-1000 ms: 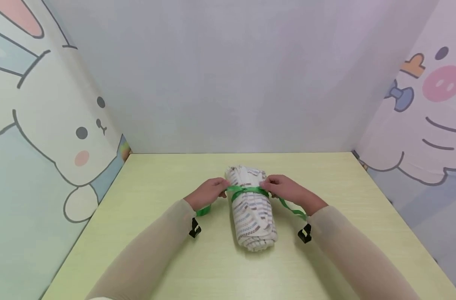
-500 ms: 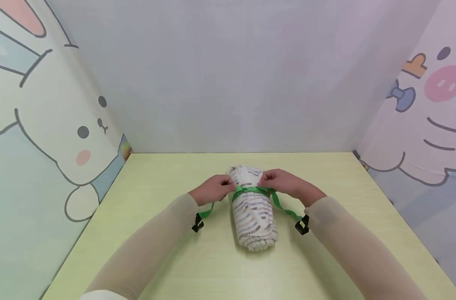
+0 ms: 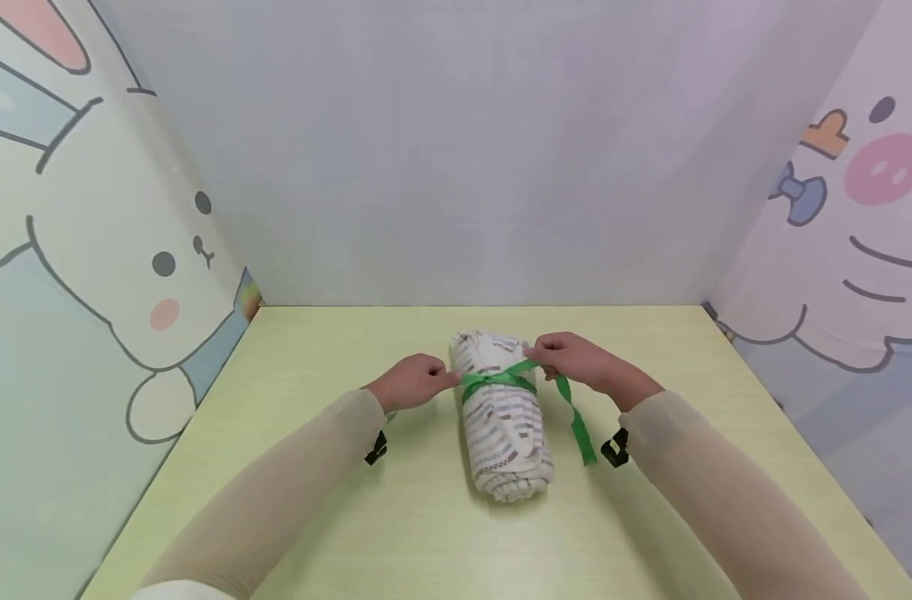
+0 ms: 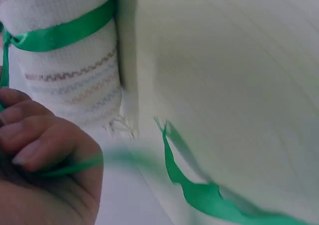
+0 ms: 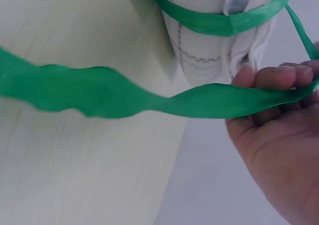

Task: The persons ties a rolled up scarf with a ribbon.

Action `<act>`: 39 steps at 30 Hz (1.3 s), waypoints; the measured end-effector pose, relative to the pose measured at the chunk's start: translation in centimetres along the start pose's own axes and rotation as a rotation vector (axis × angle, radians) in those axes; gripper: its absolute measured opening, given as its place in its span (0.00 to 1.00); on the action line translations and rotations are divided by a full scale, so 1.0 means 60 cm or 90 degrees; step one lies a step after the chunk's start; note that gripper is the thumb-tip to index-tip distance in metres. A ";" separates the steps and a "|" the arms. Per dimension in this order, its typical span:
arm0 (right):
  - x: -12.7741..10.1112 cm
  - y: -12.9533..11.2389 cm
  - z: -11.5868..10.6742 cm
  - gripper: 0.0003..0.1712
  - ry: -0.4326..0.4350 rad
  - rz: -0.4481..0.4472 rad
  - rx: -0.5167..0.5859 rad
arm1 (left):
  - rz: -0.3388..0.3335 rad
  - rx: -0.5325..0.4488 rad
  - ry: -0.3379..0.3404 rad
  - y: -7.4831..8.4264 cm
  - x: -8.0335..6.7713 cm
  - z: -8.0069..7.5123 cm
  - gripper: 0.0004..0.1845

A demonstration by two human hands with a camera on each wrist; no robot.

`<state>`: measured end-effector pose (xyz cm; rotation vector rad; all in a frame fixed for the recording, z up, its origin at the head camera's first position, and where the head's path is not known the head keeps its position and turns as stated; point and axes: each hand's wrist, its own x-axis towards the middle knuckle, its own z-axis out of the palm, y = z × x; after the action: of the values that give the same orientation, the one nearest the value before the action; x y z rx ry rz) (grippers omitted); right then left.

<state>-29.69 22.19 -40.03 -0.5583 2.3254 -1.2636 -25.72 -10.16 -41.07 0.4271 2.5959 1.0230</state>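
A rolled white towel (image 3: 505, 421) with coloured stripes lies lengthwise in the middle of the pale green table (image 3: 321, 350). A green ribbon (image 3: 497, 380) is wrapped round its far part and crossed on top. My left hand (image 3: 435, 380) pinches one ribbon end at the roll's left side; in the left wrist view its curled fingers (image 4: 35, 145) hold the ribbon beside the towel (image 4: 75, 80). My right hand (image 3: 548, 358) pinches the other end a little above the roll's right side. That tail (image 3: 580, 429) hangs down, and it runs across the fingers (image 5: 271, 78) in the right wrist view.
Cartoon-printed panels wall the table on the left (image 3: 88, 275), back and right (image 3: 839, 250). A black clip hangs at each wrist (image 3: 376, 448) (image 3: 615, 450). A loose ribbon end (image 4: 209, 197) trails over the tabletop.
My right hand has risen slightly and drawn its ribbon end up and outward; the tail now hangs free. My left hand has shifted a little left, and its tail no longer shows in the head view.
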 end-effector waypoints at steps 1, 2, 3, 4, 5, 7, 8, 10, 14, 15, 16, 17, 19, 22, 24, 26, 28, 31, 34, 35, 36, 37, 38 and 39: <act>-0.005 0.000 -0.004 0.26 0.006 -0.009 0.019 | -0.001 0.001 0.003 -0.002 -0.004 -0.004 0.26; -0.010 0.000 -0.008 0.26 0.012 -0.014 0.030 | -0.002 -0.002 0.006 -0.005 -0.009 -0.009 0.25; -0.014 0.000 -0.011 0.27 0.015 -0.016 0.039 | -0.004 -0.007 0.011 -0.008 -0.013 -0.014 0.24; -0.019 0.000 -0.015 0.27 0.018 -0.018 0.047 | -0.007 -0.012 0.015 -0.010 -0.019 -0.020 0.23; -0.022 0.000 -0.018 0.27 0.019 -0.016 0.050 | -0.013 -0.017 0.020 -0.013 -0.024 -0.026 0.23; -0.029 -0.001 -0.023 0.26 0.020 -0.013 0.048 | -0.026 -0.024 0.033 -0.019 -0.033 -0.038 0.22; -0.030 -0.001 -0.025 0.26 0.023 -0.010 0.047 | -0.028 -0.025 0.037 -0.021 -0.037 -0.044 0.22; -0.034 -0.001 -0.029 0.26 0.026 -0.005 0.037 | -0.030 -0.029 0.041 -0.025 -0.046 -0.055 0.22; -0.043 0.001 -0.038 0.26 0.038 0.000 0.019 | -0.025 -0.054 0.041 -0.032 -0.061 -0.072 0.21; -0.045 0.001 -0.040 0.26 0.041 0.000 0.019 | -0.022 -0.060 0.044 -0.034 -0.065 -0.076 0.21; -0.047 0.001 -0.043 0.27 0.043 -0.001 0.019 | -0.019 -0.065 0.047 -0.034 -0.069 -0.080 0.21; -0.050 0.001 -0.045 0.27 0.046 -0.001 0.023 | -0.016 -0.070 0.053 -0.036 -0.072 -0.084 0.21; -0.055 0.002 -0.050 0.27 0.048 0.000 0.036 | -0.010 -0.074 0.064 -0.038 -0.079 -0.092 0.22; -0.062 0.004 -0.057 0.28 0.055 0.006 0.053 | -0.010 -0.075 0.081 -0.044 -0.090 -0.105 0.23; -0.067 0.007 -0.063 0.28 0.062 0.012 0.058 | -0.013 -0.070 0.088 -0.050 -0.098 -0.113 0.24; -0.072 0.010 -0.069 0.28 0.071 0.012 0.058 | -0.014 -0.066 0.095 -0.058 -0.104 -0.122 0.25; -0.078 0.013 -0.075 0.28 0.077 0.009 0.052 | -0.008 -0.055 0.105 -0.068 -0.110 -0.129 0.26; -0.086 0.018 -0.082 0.27 0.085 0.000 0.030 | -0.002 -0.025 0.119 -0.082 -0.119 -0.134 0.26; -0.094 0.027 -0.086 0.26 0.086 -0.007 -0.007 | -0.009 0.011 0.124 -0.098 -0.127 -0.134 0.26; -0.096 0.031 -0.087 0.26 0.088 -0.006 -0.017 | -0.015 0.022 0.124 -0.103 -0.130 -0.133 0.26; -0.097 0.035 -0.087 0.26 0.090 -0.003 -0.026 | -0.020 0.031 0.123 -0.109 -0.132 -0.132 0.26; -0.098 0.039 -0.087 0.26 0.092 -0.001 -0.035 | -0.027 0.039 0.123 -0.115 -0.134 -0.130 0.26; -0.099 0.043 -0.087 0.26 0.095 0.002 -0.043 | -0.035 0.047 0.125 -0.120 -0.136 -0.129 0.26; -0.099 0.048 -0.087 0.26 0.099 0.007 -0.049 | -0.045 0.056 0.128 -0.125 -0.138 -0.128 0.26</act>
<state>-28.03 30.38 -38.88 -0.4873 2.5109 -1.2579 -22.45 -23.22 -39.49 0.2627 2.8197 0.9770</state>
